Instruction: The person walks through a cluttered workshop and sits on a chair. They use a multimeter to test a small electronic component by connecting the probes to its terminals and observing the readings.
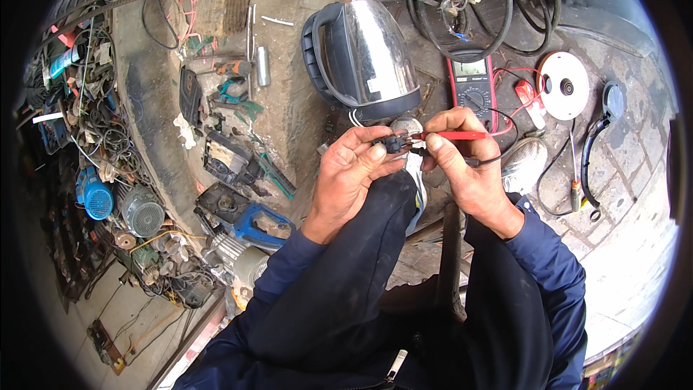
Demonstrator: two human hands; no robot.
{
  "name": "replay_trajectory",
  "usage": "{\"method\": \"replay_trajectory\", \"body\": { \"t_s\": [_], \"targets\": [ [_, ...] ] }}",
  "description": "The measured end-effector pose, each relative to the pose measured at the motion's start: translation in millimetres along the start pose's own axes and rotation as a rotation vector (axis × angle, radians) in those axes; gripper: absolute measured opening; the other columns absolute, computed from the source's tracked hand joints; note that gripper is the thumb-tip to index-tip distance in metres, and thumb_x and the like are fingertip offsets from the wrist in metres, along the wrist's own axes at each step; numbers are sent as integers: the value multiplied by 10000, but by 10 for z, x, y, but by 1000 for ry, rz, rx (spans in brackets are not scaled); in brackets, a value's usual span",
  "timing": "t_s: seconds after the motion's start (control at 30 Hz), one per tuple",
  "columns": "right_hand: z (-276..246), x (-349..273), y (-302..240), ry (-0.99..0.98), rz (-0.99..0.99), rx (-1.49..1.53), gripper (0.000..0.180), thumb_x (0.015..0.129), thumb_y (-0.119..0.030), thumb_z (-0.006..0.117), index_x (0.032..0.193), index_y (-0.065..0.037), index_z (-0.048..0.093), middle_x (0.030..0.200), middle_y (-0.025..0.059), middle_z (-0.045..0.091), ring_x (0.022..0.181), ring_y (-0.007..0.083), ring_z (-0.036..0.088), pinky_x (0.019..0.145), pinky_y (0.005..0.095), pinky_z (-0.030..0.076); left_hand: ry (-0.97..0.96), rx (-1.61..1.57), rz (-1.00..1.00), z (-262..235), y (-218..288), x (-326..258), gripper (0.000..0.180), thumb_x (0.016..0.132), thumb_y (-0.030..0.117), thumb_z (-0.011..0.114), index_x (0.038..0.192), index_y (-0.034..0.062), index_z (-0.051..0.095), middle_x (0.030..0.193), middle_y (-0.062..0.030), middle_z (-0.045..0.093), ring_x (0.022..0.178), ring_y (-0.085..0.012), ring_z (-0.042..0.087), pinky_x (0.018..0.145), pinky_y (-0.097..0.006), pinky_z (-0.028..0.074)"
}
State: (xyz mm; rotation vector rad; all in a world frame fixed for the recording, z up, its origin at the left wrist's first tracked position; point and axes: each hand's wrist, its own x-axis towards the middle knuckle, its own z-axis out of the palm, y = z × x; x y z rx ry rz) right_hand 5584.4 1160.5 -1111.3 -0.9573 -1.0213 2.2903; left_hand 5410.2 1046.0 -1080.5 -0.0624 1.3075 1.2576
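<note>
Pinched between the thumb and fingers of my left hand (341, 179) is a small black electrical part (394, 144). My right hand (473, 177) grips two multimeter probes, a red probe (462, 135) and a black probe (482, 162). Their tips point at the black part; whether they touch it I cannot tell. Just beyond my hands an electric kettle (379, 58), steel with black trim, lies on the ground. A red multimeter (473, 94) rests to its right, with the leads running back to my right hand.
To the right are a white disc (552, 76) with a black centre, a screwdriver (575, 188) and a curved black handle piece (595, 148). Thick black cable (509, 14) coils at the back. Tool parts, a blue saw-like housing (263, 231) and motors (143, 211) crowd the left.
</note>
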Motion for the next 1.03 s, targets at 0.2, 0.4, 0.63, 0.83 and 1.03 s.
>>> {"method": "replay_trajectory", "body": {
  "t_s": [0.2, 0.4, 0.63, 0.83, 1.03],
  "targets": [
    [-2, 14, 27, -30, -38, -23, 130, 1019, -53, 620, 1099, 48, 636, 1070, 86, 639, 814, 112, 663, 693, 250, 555, -4, 4, -2, 9, 12, -7, 254, 1035, 26, 560, 1284, -27, 552, 1272, -208, 646, 1154, -307, 688, 992, -382, 603],
    [-13, 18, 29, -49, -57, -61, 128, 1007, -31, 620, 1103, 46, 654, 1061, 92, 644, 827, 120, 667, 710, 253, 556, -14, 7, 10, 9, 10, -4, 253, 1041, 25, 548, 1289, -25, 545, 1287, -207, 632, 1160, -306, 684, 999, -381, 599],
    [-22, 25, 33, -21, -92, -135, 122, 961, 7, 650, 1070, 38, 696, 1023, 106, 673, 918, 156, 672, 784, 286, 547, -3, 34, 16, 0, 9, 1, 255, 1031, 76, 610, 1264, -18, 567, 1258, -173, 656, 1148, -248, 681, 998, -399, 595],
    [-53, 34, 23, -82, -158, -227, 128, 1011, -20, 600, 1104, 49, 656, 1051, 91, 605, 842, 148, 677, 733, 271, 587, -13, 27, 26, -11, -10, 4, 245, 1034, 50, 585, 1269, -16, 567, 1258, -172, 656, 1157, -256, 679, 1004, -391, 593],
    [-54, 36, 11, -95, -169, -241, 143, 1014, -28, 600, 1125, 42, 656, 1077, 96, 598, 867, 153, 675, 734, 269, 585, -10, 38, 41, -17, -21, 9, 245, 1044, 16, 536, 1285, -19, 561, 1294, -197, 645, 1176, -290, 677, 1015, -386, 586]
  ]
}}
